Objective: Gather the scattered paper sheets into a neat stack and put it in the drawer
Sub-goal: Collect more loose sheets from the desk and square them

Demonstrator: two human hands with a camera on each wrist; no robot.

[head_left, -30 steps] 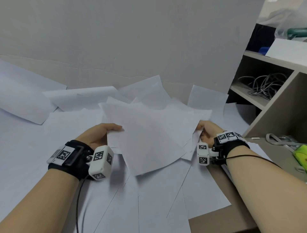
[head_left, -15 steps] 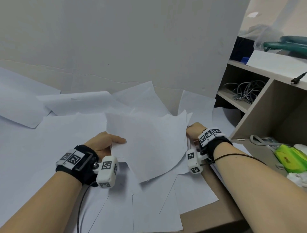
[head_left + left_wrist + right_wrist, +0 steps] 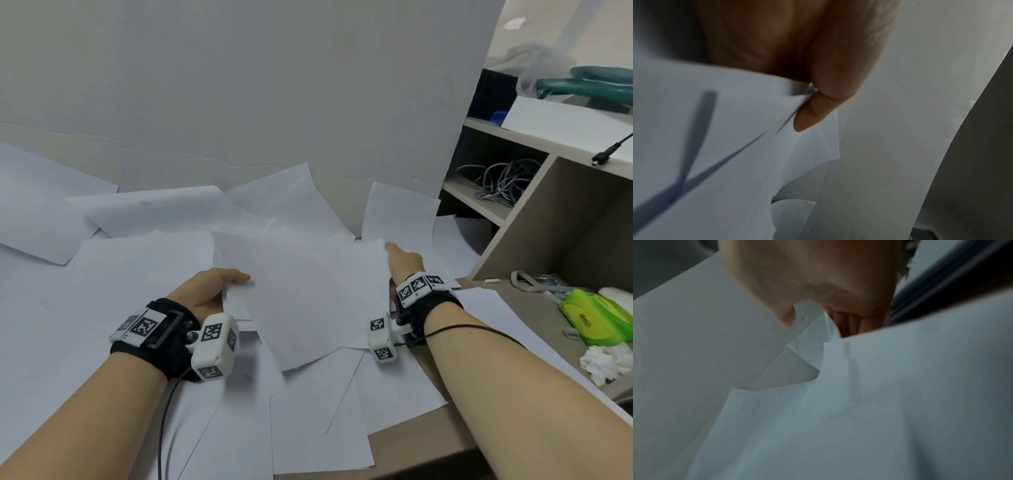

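Note:
A loose bundle of white paper sheets (image 3: pixel 308 291) hangs just above the desk between my two hands. My left hand (image 3: pixel 219 287) pinches its left edge, thumb on top; the left wrist view shows the thumb (image 3: pixel 818 110) pressed on the sheets (image 3: pixel 715 146). My right hand (image 3: pixel 400 260) grips the right edge, and in the right wrist view its fingers (image 3: pixel 851 321) curl under the paper (image 3: pixel 859 402). More white sheets (image 3: pixel 164 212) lie scattered flat across the desk behind and below. No drawer is in view.
A wooden shelf unit (image 3: pixel 534 219) stands at the right with grey cables (image 3: pixel 496 181) inside. A green packet (image 3: pixel 596 318) and crumpled tissue (image 3: pixel 603 363) lie on the desk's right side. A white wall panel (image 3: pixel 239 85) rises behind the papers.
Both hands have drawn the bundle together and squared it; its right edge now stands nearer my right hand. The head view has tilted up and right.

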